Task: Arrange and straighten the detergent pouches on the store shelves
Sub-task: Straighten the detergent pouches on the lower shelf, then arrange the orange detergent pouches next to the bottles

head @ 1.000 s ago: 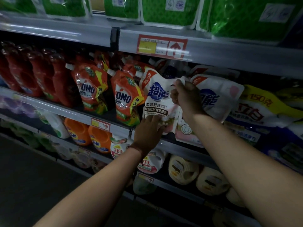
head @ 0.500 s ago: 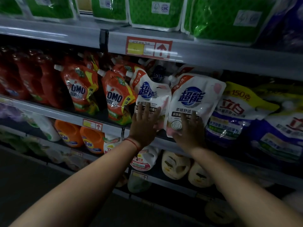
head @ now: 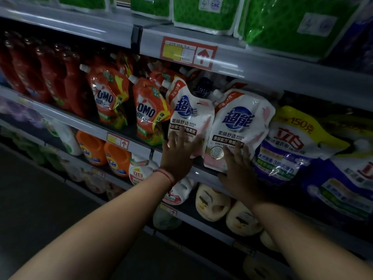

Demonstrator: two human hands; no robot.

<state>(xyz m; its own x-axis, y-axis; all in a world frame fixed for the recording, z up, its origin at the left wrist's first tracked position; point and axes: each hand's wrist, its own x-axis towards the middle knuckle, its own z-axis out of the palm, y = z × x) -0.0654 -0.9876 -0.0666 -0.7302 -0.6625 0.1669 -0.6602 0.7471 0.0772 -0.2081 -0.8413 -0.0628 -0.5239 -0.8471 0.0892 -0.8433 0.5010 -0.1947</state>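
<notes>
Two white detergent pouches with blue logos stand side by side on the middle shelf (head: 203, 174). My left hand (head: 178, 156) presses flat with spread fingers on the lower front of the left white pouch (head: 189, 112). My right hand (head: 239, 172) lies with straight fingers against the bottom of the right white pouch (head: 239, 122), which leans a little to the right. Orange OMO pouches (head: 149, 112) stand to their left, and yellow-and-purple pouches (head: 292, 144) lie slumped to their right.
Red bottles (head: 40, 73) fill the middle shelf's left end. Green packs (head: 292, 21) sit on the top shelf above a red price tag (head: 187, 52). Orange Tide jugs (head: 105, 152) and pale jugs (head: 212, 201) stand on the lower shelf. The dark aisle floor lies at the lower left.
My right hand let go of the right pouch's top and dropped to its bottom. The pouch now stands beside the left one. My left hand stays pressed on the left pouch.
</notes>
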